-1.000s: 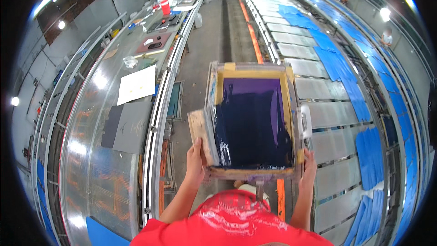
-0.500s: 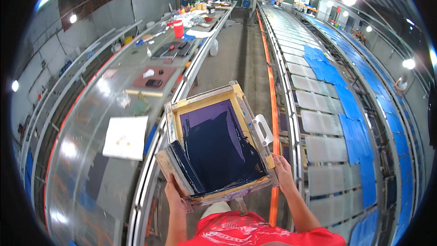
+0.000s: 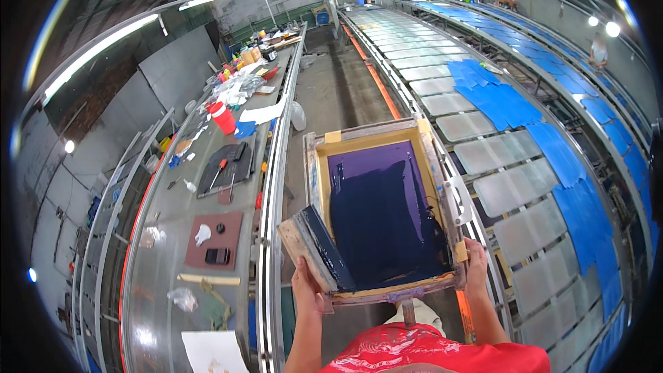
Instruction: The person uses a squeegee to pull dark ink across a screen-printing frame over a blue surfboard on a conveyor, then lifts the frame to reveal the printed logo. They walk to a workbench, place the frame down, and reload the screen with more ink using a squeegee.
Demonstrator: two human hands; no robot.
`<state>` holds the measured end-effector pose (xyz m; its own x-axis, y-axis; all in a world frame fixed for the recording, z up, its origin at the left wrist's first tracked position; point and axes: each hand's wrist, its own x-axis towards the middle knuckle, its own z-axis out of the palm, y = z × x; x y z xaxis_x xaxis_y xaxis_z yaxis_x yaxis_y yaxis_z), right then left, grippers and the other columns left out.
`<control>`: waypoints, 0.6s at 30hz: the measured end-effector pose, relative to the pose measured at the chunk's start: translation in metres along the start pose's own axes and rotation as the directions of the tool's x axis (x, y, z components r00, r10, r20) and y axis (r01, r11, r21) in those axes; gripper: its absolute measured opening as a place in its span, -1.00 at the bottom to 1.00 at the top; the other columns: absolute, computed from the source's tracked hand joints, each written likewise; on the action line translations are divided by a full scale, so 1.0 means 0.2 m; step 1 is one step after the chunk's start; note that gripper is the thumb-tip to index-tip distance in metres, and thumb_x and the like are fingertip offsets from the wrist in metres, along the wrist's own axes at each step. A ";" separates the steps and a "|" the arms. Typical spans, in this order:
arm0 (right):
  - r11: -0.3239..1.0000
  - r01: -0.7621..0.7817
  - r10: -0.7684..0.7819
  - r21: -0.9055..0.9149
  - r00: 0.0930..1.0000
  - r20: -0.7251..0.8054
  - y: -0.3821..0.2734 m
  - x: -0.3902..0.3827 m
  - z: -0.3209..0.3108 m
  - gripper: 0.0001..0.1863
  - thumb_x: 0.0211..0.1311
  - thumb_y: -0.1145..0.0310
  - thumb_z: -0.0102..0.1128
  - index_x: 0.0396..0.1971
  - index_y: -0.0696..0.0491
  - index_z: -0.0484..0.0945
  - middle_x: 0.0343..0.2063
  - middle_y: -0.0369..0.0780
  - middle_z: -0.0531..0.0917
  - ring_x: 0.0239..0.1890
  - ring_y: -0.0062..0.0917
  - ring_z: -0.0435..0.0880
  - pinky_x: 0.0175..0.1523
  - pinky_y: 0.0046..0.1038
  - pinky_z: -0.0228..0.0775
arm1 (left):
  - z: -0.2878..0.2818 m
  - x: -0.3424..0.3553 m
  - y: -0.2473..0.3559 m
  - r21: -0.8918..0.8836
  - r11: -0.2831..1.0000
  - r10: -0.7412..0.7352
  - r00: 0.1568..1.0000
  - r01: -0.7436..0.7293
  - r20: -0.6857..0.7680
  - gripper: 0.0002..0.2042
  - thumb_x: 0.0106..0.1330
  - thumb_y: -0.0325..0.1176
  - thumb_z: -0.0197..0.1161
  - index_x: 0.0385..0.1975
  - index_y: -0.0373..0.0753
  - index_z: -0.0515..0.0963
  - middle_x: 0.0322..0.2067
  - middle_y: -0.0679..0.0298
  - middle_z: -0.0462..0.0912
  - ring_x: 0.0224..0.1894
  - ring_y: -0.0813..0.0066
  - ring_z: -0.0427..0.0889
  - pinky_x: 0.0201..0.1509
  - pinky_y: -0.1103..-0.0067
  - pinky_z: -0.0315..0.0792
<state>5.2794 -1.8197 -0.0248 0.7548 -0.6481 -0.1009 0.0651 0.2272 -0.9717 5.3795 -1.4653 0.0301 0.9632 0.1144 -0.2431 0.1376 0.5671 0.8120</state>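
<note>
Holding screen frame (image 3: 373,134) | dark ink (image 3: 387,228) inside, squeegee (image 3: 314,245) across left rim | hands (image 3: 308,289) apart, clamped on frame's lower sides

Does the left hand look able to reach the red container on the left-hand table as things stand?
Probably not. The left hand is busy supporting the screen frame and wooden squeegee, and the red container stands much farther up the table, apparently out of reach.

This is a printing workshop: rows of flat plates (image 3: 537,233), some covered by blue cloth pieces (image 3: 511,105), run down a long hall; a framed screen (image 3: 378,154) carries dark ink (image 3: 383,228); tools (image 3: 222,164) and a red tub (image 3: 222,119) sit on a long table (image 3: 153,262); tube lights (image 3: 103,55) hang overhead.
</note>
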 end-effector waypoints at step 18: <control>0.991 -0.128 0.127 -0.030 0.885 0.448 0.04 2.54 1.68 -0.56 0.54 0.08 -0.18 0.01 0.14 0.49 -0.24 -0.19 0.66 -0.26 -0.61 0.60 -0.08 -0.51 0.44 | 0.72 2.26 -0.07 0.067 0.965 0.263 0.926 -0.254 -0.271 -0.38 0.42 0.06 0.13 0.21 -0.39 0.35 0.12 0.11 0.51 0.12 0.31 0.53 0.22 0.38 0.39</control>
<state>5.8818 -1.9030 -0.0122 0.9686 -0.2191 -0.1175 -0.0512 0.2865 -0.9567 5.8457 -1.5390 -0.0158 0.8657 0.4758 -0.1556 -0.0964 0.4635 0.8808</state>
